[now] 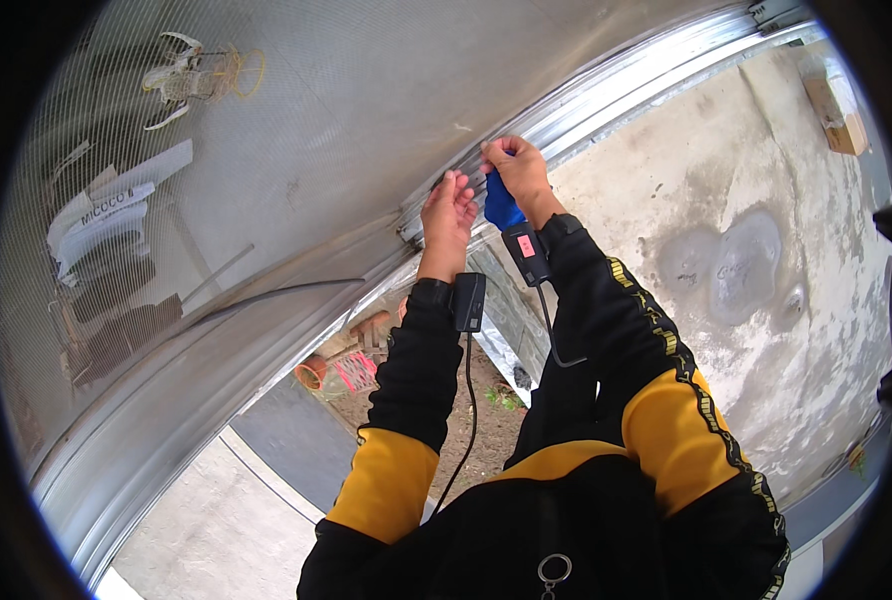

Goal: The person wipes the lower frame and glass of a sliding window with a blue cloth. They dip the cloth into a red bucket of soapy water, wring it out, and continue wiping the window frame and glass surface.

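Note:
Both my hands are raised at a metal frame (603,97) that runs along the edge of a mesh screen (326,97). My left hand (450,214) is beside the frame, palm partly turned up, with its fingers curled; no object shows clearly in it. My right hand (519,169) has thumb and forefinger pinched near the frame, and a blue cloth or glove (500,201) hangs below its palm. Whether something small is between the fingertips cannot be told. A black wired device (469,301) is strapped at my left wrist and another (525,253) at my right.
A stained concrete wall (686,195) stands on the right, with a cardboard box (840,124) near its far end. Behind the mesh lie sheets and stacked pieces (108,217). A dark strip (288,289) sticks out at the frame. Below are an orange pot (311,372) and soil (483,435).

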`<control>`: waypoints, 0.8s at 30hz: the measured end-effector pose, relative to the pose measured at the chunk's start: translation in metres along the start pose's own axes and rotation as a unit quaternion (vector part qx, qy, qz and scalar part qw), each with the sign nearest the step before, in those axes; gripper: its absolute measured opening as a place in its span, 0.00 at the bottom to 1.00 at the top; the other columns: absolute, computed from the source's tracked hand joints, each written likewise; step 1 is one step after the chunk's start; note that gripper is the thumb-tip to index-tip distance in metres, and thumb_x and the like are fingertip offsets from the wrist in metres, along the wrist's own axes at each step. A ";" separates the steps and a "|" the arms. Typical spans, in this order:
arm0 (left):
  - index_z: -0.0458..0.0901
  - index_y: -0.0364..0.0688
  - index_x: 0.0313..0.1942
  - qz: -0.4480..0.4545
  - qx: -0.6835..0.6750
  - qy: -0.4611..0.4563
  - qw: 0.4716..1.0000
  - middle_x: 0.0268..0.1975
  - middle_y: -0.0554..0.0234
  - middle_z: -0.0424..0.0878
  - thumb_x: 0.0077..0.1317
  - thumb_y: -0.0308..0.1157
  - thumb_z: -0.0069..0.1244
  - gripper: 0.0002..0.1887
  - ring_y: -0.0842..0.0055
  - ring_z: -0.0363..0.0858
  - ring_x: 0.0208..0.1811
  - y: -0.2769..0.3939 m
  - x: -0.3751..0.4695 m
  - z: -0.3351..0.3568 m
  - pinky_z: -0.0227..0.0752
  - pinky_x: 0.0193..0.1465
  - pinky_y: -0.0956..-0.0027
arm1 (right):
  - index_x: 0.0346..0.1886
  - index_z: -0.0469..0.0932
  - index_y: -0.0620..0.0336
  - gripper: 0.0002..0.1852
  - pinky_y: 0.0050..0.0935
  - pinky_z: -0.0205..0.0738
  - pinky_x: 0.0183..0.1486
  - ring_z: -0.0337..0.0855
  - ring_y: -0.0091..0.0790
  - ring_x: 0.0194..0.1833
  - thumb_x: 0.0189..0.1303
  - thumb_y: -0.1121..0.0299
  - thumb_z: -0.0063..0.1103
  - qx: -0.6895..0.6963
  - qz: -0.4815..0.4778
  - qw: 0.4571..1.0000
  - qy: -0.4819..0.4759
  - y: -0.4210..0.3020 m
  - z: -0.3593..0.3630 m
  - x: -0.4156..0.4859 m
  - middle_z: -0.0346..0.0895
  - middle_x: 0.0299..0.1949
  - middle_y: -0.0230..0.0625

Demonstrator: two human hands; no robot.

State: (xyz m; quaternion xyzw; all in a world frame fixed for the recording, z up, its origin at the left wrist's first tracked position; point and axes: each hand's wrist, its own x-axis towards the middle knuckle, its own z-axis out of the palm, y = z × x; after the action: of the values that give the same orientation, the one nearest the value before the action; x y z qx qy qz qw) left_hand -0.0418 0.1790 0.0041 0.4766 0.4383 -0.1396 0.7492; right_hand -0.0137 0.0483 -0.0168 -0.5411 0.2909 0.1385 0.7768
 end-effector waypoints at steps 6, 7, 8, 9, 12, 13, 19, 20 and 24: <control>0.80 0.44 0.41 0.016 -0.002 -0.010 1.000 0.37 0.72 0.82 0.64 0.40 0.57 0.11 0.84 0.76 0.31 -0.002 -0.005 0.001 0.71 0.30 0.77 | 0.30 0.76 0.63 0.10 0.24 0.73 0.28 0.82 0.24 0.24 0.59 0.66 0.63 -0.105 -0.015 0.991 0.086 0.000 0.013 0.000 0.79 0.23 0.34; 0.80 0.44 0.41 0.022 -0.002 -0.012 1.000 0.37 0.71 0.82 0.64 0.40 0.56 0.11 0.84 0.77 0.30 -0.002 -0.007 0.000 0.71 0.30 0.77 | 0.30 0.76 0.63 0.10 0.24 0.73 0.28 0.82 0.24 0.24 0.59 0.66 0.63 -0.120 -0.024 0.987 0.099 0.001 0.016 0.000 0.79 0.23 0.34; 0.80 0.44 0.41 0.023 0.001 -0.009 1.000 0.37 0.71 0.82 0.64 0.40 0.56 0.11 0.83 0.77 0.30 -0.002 -0.007 0.000 0.71 0.30 0.77 | 0.30 0.75 0.63 0.10 0.25 0.73 0.28 0.82 0.24 0.24 0.59 0.66 0.63 -0.135 -0.034 0.984 0.110 0.002 0.018 0.000 0.79 0.22 0.34; 0.80 0.44 0.41 0.026 0.003 -0.007 1.000 0.37 0.71 0.82 0.64 0.40 0.56 0.11 0.83 0.77 0.30 -0.001 -0.007 0.001 0.71 0.30 0.77 | 0.30 0.75 0.63 0.10 0.25 0.73 0.28 0.82 0.25 0.24 0.59 0.66 0.63 -0.111 -0.033 0.987 0.109 0.004 0.019 0.000 0.79 0.22 0.34; 0.79 0.43 0.43 0.026 0.003 -0.003 1.000 0.38 0.72 0.81 0.64 0.39 0.56 0.12 0.84 0.76 0.31 -0.001 -0.006 0.003 0.71 0.31 0.77 | 0.32 0.75 0.63 0.10 0.24 0.73 0.29 0.82 0.24 0.24 0.59 0.66 0.62 -0.047 -0.030 0.994 0.095 0.007 0.018 -0.002 0.78 0.24 0.32; 0.79 0.42 0.44 0.022 0.003 0.004 1.000 0.38 0.72 0.81 0.64 0.39 0.56 0.13 0.85 0.75 0.32 -0.001 -0.006 0.003 0.70 0.32 0.77 | 0.32 0.75 0.63 0.10 0.23 0.72 0.29 0.80 0.23 0.25 0.60 0.66 0.62 -0.032 -0.030 0.996 0.080 0.007 0.017 -0.002 0.77 0.24 0.31; 0.79 0.43 0.43 0.021 -0.001 0.000 1.000 0.38 0.72 0.81 0.64 0.39 0.57 0.12 0.84 0.75 0.32 -0.001 -0.007 0.002 0.70 0.32 0.76 | 0.34 0.74 0.63 0.10 0.21 0.71 0.29 0.79 0.21 0.26 0.60 0.67 0.62 -0.046 -0.036 0.996 0.061 0.004 0.012 -0.006 0.77 0.26 0.29; 0.79 0.43 0.43 0.025 -0.004 -0.008 1.000 0.38 0.72 0.81 0.64 0.39 0.57 0.12 0.84 0.75 0.32 -0.001 -0.007 0.002 0.70 0.31 0.76 | 0.34 0.74 0.63 0.09 0.21 0.71 0.29 0.79 0.21 0.26 0.60 0.67 0.63 -0.041 -0.034 0.997 0.054 0.004 0.011 -0.006 0.77 0.26 0.29; 0.80 0.43 0.42 0.020 -0.004 -0.002 1.000 0.37 0.72 0.81 0.63 0.39 0.57 0.12 0.84 0.75 0.31 0.000 -0.006 0.002 0.70 0.31 0.76 | 0.34 0.75 0.63 0.08 0.20 0.71 0.29 0.79 0.21 0.27 0.60 0.69 0.63 0.004 -0.033 0.999 0.040 0.005 0.012 -0.005 0.76 0.26 0.29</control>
State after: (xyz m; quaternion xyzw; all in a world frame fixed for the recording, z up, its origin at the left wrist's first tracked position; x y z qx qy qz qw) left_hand -0.0443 0.1766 0.0093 0.4816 0.4276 -0.1241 0.7549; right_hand -0.0171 0.0616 -0.0149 -0.5526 0.3037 0.0899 0.7709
